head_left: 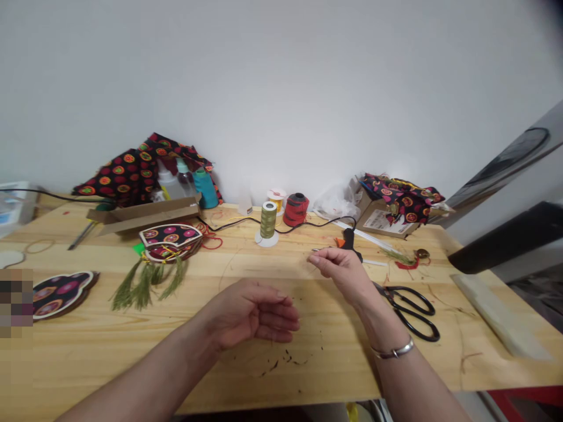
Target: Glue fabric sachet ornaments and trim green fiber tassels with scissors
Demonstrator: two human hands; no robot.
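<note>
Head view. Scissors [413,311]: black-handled, just right of the right wrist, handles toward the near right on a slanting axis; right hand [342,268] nearer, raised, thumb and forefinger pressed together, any held item indistinct. Left hand [255,313]: loosely cupped, no contents visible.

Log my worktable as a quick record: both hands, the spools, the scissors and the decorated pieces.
Left hand: loosely open, fingers curved, nothing seen in it
Right hand: fingertips pinched together; anything held is too small to tell
Behind right hand: black glue gun, partly hidden
Right wrist: silver bracelet
Spools: olive green, red, yellow, teal
Scissors: black-handled, beside right wrist, partly hidden
Decorated pieces: tasselled one beyond left forearm; another at left edge, partly masked
</note>
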